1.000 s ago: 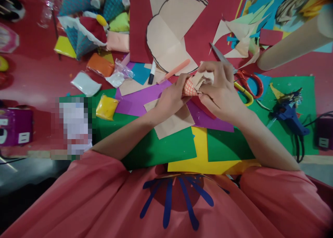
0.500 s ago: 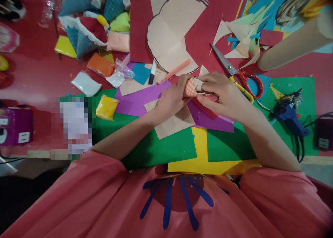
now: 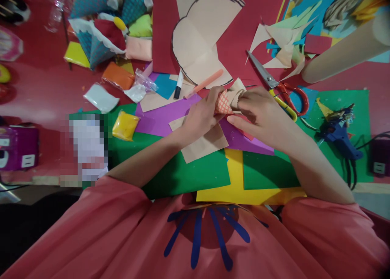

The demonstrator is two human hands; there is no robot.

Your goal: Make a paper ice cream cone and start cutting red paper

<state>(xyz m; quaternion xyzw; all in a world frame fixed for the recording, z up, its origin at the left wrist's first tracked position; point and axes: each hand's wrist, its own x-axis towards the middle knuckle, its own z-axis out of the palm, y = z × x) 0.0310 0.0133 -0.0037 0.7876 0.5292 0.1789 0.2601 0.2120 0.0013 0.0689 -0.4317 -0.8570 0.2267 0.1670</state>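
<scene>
My left hand [image 3: 199, 118] is closed around a small paper cone [image 3: 224, 103] with an orange grid pattern. Beige paper [image 3: 238, 92] sticks up, crumpled, at the cone's right end. The bent fingers of my right hand [image 3: 266, 116] grip this paper, and its thumb lies lower, by the cone's edge. Fingers partly hide what is inside the cone. Beneath both hands are a beige sheet with zigzag edges [image 3: 204, 142] and purple paper [image 3: 251, 142]. Just beyond them lie an orange stick-shaped pen [image 3: 209, 82] and a black-capped marker [image 3: 178, 86].
Red-handled scissors [image 3: 276, 81] lie open beyond my right hand. A blue glue gun [image 3: 341, 136] rests at right, near a beige roll [image 3: 344, 51]. A black-outlined paper shape [image 3: 195, 39] lies ahead. Clay packets [image 3: 125, 125] and blue patterned cones [image 3: 94, 45] are at left.
The beige paper at the cone's end now stands higher and shows more. My right hand's fingers have shifted and bent around it, the thumb lower; my left hand stays in place.
</scene>
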